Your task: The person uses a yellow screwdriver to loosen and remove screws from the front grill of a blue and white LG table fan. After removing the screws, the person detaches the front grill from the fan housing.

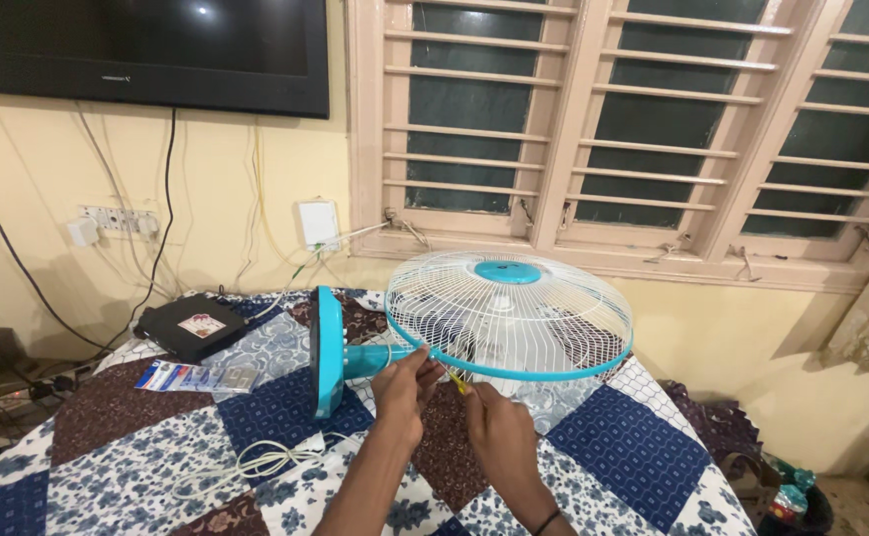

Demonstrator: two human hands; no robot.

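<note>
A patchwork quilt [603,447] covers the bed, and a blue-and-white fan [474,318] lies on its side in the middle of it. Left of the fan sits a black box [191,328]; a white cord [256,462] coils in front. The left hand [402,382] grips the fan's neck. The right hand [499,427], just beneath the fan's cage, pinches a small yellow tool [459,382].

Both forearms run off the bottom edge. The left hand [401,389] covers part of the fan's neck; the yellow tool [457,382] is mostly hidden between the hands. The television [146,50] is cropped at top.
</note>
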